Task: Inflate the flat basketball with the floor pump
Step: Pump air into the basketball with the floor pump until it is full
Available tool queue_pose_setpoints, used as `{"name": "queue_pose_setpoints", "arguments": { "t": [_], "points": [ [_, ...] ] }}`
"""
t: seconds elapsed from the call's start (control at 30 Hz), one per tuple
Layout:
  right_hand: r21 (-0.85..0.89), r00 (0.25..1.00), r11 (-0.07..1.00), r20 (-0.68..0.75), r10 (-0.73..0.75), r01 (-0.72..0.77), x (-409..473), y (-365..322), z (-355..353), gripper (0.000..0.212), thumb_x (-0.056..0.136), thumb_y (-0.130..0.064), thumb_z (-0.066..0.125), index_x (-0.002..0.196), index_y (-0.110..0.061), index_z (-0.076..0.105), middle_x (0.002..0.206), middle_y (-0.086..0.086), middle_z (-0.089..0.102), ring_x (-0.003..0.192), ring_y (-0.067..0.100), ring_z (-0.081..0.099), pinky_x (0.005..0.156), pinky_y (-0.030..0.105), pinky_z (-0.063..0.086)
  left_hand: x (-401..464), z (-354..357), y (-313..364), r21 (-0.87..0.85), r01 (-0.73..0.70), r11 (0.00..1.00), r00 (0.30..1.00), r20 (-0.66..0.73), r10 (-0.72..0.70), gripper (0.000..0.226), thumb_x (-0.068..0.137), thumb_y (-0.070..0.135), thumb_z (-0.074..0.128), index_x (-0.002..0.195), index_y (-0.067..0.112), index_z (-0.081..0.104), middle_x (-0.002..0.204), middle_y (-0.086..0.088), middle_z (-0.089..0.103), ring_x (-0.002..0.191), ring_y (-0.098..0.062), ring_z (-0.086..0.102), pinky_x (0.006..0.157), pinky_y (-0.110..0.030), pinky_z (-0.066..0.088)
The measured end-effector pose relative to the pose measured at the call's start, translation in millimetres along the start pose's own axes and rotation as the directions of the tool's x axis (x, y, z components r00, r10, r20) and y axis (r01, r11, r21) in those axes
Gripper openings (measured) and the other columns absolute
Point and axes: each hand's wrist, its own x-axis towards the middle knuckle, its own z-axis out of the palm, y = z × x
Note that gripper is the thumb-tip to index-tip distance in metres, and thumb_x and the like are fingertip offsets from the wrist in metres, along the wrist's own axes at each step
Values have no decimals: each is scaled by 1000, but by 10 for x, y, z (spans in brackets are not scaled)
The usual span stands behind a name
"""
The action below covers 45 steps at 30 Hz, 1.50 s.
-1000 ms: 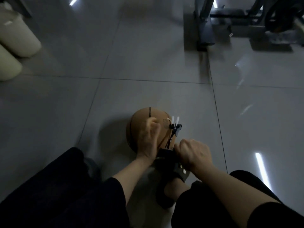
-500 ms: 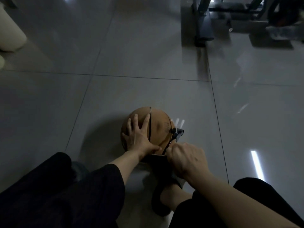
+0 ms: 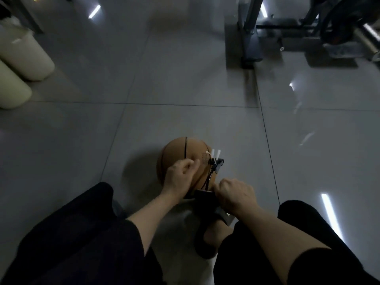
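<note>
- Cream cylinders: two smooth, pale, rounded forms at far left on the floor, which is glossy grey tile carrying streaks of reflected light.
- Left hand: hovers over the near face of the basketball, fingers loosely curled with nothing in its grip; whether it touches the skin cannot be told.
- Basketball: an orange-brown sphere with a black seam and a matte, pebbled look, lying on the floor just ahead of the feet.
- Pump head: black, with pale tabs, seated at the ball's right side; a thin black hose runs back to the floor pump.
- Right hand: grip curled tight around the pump's dark top.
- Advice: steady the ball so the needle stays straight, then stroke fully and evenly.
- Metal frame: grey, angular gym equipment at far right.
</note>
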Motion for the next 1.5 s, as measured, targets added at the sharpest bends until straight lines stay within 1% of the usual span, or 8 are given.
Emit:
{"name": "queue_pose_setpoints", "arguments": {
  "t": [0.1, 0.23, 0.4, 0.6, 0.9, 1.17, 1.37, 1.5],
  "points": [
    [165, 987, 973, 15, 160, -160, -205, -23, -234, 29, 99, -33, 33, 84, -17, 52, 91, 10, 59, 90, 29, 61, 65, 31, 41, -460, 110, 363, 177, -112, 978, 980, 184, 79, 48, 94, 52, 36, 68, 17, 58, 66, -3, 60, 66, -23, 61, 62, -38, 45],
    [142, 984, 980, -89, 154, -141, -510, 119, -756, 26, 97, -26, 37, 93, -9, 57, 102, 13, 58, 98, 32, 58, 73, 37, 46, -520, 27, 1040, 495, -299, 816, 946, 40, 323, 42, 98, 31, 35, 75, 8, 62, 83, -15, 63, 81, -30, 58, 63, -30, 35],
    [299, 963, 933, -116, 245, -201, -476, 236, -1352, 29, 88, -35, 42, 78, -12, 56, 89, 10, 59, 79, 27, 59, 70, 39, 52, -394, -143, 1570, 403, -318, 858, 926, -64, 373, 39, 91, 25, 42, 59, 6, 52, 62, -8, 53, 64, -27, 51, 55, -28, 29],
    [112, 981, 975, 19, 193, -193, -417, 33, -311, 22, 94, -30, 40, 77, -18, 47, 69, -2, 39, 68, 20, 52, 50, 26, 28, -462, 351, 451, 338, -269, 902, 953, -41, 299, 49, 94, 32, 28, 56, 11, 52, 59, -14, 61, 55, -28, 60, 48, -26, 30],
    [-7, 992, 993, 50, 117, -117, 56, 136, 25, 27, 96, -27, 37, 73, -21, 48, 90, 4, 60, 82, 26, 59, 58, 32, 44, -157, 660, -52, 272, -201, 941, 966, -107, 237, 46, 93, 26, 33, 48, 17, 41, 43, -9, 51, 37, -24, 50, 46, -20, 22],
    [-9, 984, 998, 161, 70, -70, -114, 298, -126, 23, 97, -28, 40, 109, -16, 56, 104, 11, 59, 96, 30, 58, 72, 38, 47, -318, 582, 348, 275, -223, 935, 974, 22, 225, 42, 98, 24, 36, 59, 13, 50, 58, -7, 57, 57, -24, 57, 51, -25, 33],
    [53, 993, 992, -31, 118, -116, -352, 232, -814, 27, 97, -33, 32, 78, -15, 42, 87, 7, 51, 75, 23, 46, 58, 32, 34, -494, 108, 962, 298, -355, 886, 897, -156, 413, 44, 91, 23, 40, 49, 13, 46, 48, -13, 55, 43, -25, 48, 49, -26, 21],
    [132, 986, 982, -78, 144, -133, -482, 192, -1463, 35, 94, -36, 35, 66, -16, 41, 76, 7, 49, 69, 23, 49, 60, 33, 37, -557, -160, 1488, 275, -451, 849, 820, -248, 516, 46, 92, 12, 47, 47, 14, 40, 40, -1, 40, 36, -4, 27, 48, -23, 24]
  ]
}}
